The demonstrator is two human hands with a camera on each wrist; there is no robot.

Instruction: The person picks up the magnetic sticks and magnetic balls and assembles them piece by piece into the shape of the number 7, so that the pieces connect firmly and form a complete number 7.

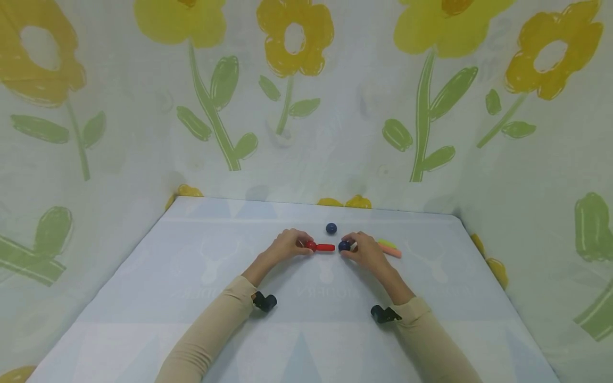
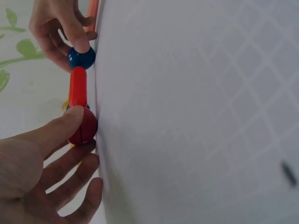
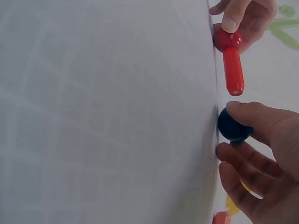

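Note:
My left hand pinches a red ball between thumb and fingers. From that ball a short red rod sticks out toward the right, its free end showing a small pale spot in the right wrist view. Opposite it, my right hand pinches a dark blue ball with thumb and fingertips. A narrow gap separates the rod's free end from this blue ball in the head view. Both hands are low over the white tabletop.
A second dark blue ball lies behind the two hands. Beside the right hand, partly hidden by it, lie an orange rod and a yellow rod. A flower-printed curtain borders the table at the back and sides.

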